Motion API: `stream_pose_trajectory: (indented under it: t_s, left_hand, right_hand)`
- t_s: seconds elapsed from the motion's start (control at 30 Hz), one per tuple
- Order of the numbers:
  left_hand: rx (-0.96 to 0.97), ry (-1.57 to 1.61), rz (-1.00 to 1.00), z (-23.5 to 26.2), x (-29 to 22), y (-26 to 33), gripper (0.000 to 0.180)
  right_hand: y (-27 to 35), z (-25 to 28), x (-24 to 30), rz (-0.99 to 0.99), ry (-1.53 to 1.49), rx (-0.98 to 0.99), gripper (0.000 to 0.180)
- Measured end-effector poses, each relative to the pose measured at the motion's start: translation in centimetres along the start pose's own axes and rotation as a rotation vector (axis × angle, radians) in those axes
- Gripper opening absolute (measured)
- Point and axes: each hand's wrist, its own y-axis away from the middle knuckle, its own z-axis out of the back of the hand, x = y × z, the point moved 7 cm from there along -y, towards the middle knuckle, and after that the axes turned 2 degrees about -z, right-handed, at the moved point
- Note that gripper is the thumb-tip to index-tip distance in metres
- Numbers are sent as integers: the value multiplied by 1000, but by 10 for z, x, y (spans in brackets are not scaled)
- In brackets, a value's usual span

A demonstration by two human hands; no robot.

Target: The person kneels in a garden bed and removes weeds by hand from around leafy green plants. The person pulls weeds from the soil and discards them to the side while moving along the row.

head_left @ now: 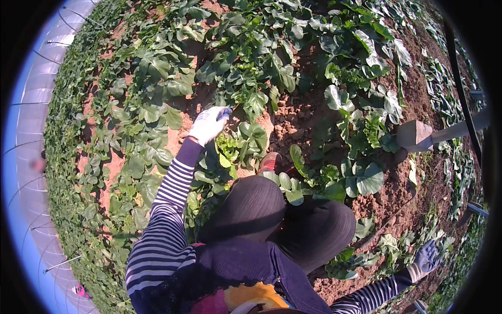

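Observation:
My left hand (210, 124), in a white glove with blue fingertips, reaches forward over the leafy green plants (257, 102). Its fingers are curled together at the leaves; what they grip, if anything, is hidden. Just below the wrist grows a light green leafy plant (228, 145). Out at the lower right is my right hand (428, 256), in a blue-grey glove with its fingers stretched out. It is held low above the soil, near some cut-looking leaves (389, 246), and nothing shows in it. Both arms wear striped sleeves.
My bent knees (251, 206) and a red shoe (270, 163) are among the plants. At the right, a block-shaped object on a pale pole (415, 136) lies by a dark hose or strap (460, 89). Reddish clods (293, 123) show between rows. Plastic greenhouse sheeting (31, 152) curves along the left.

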Motion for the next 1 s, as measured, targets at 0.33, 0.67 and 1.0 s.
stream_pose_trajectory:
  t_s: [0.33,0.67,1.0]
  left_hand:
    - [-112,-179,-81,-43,34,-95,46]
    - [121,-665,-209,-111,-27,-80,49]
    - [-225,-476,20,-21,10,-187,57]
  right_hand:
    - [305,-223,-195,-722,-134,950,57]
    - [369,-213,-276,-1095,182,877,45]
    - [368,-221,-267,-1080,190,876,49]
